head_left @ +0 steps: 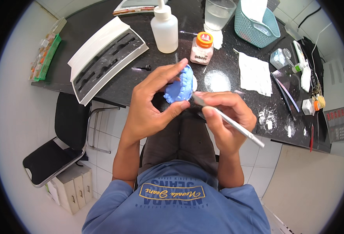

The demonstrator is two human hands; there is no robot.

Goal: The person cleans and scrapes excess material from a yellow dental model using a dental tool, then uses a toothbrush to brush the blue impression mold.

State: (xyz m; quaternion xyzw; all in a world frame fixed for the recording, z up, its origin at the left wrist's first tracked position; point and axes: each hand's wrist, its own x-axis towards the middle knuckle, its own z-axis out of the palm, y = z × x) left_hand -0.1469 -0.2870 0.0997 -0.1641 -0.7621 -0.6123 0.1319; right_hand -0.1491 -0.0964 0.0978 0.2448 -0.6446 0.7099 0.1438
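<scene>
My left hand [151,97] grips a blue dental cast [183,84] of a row of teeth, with the thumb at its lower edge and fingers at its upper edge. A white piece [195,83] shows along the cast's right side. In my right hand [230,117] is a slim silver carving knife [240,128], held like a pen. Its tip end meets or nearly meets the cast's lower right edge; the fingers partly hide that spot. Beyond the cast stand a jar of pinkish powder [201,52] with an orange lid and a translucent squeeze bottle [165,33].
An opened white box with a black insert [105,58] lies on the left of the black table [140,84]. A cup of water [218,15], a teal basket [257,27] and a white cloth [255,74] occupy the far right. White powder dusts the right side, near two slim tools [287,91].
</scene>
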